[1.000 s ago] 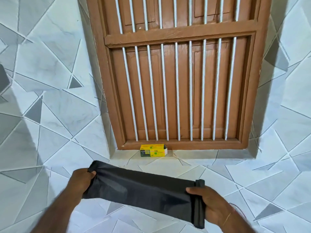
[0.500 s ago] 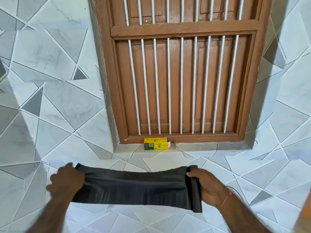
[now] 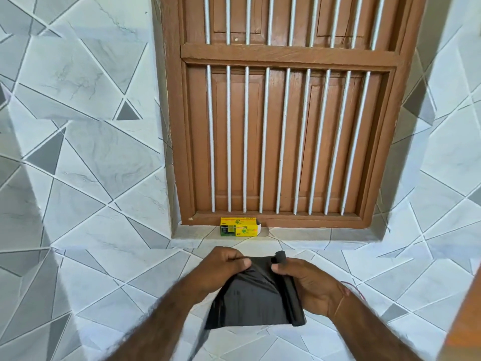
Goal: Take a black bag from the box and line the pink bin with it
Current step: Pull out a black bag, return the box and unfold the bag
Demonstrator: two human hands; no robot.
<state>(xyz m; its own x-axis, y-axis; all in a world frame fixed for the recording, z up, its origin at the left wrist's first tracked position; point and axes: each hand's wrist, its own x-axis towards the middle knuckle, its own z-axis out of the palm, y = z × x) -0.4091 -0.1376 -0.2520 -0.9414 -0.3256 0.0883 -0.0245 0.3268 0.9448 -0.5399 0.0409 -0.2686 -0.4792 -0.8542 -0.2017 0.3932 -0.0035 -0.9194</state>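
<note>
A black bag hangs between my hands in front of the tiled wall, low in the view. My left hand pinches its top edge. My right hand grips the rolled black part at the bag's right side, thumb close to my left fingers. The small yellow and green box lies on the window ledge just above my hands, its right end flap open. The pink bin is out of view.
A brown wooden window with white vertical bars fills the wall ahead. Grey and white tiles cover the wall on both sides. An orange-brown edge shows at the far right.
My left hand has come in from the left to meet my right hand, so the stretched bag now hangs folded and slack between them. The view has shifted left.
</note>
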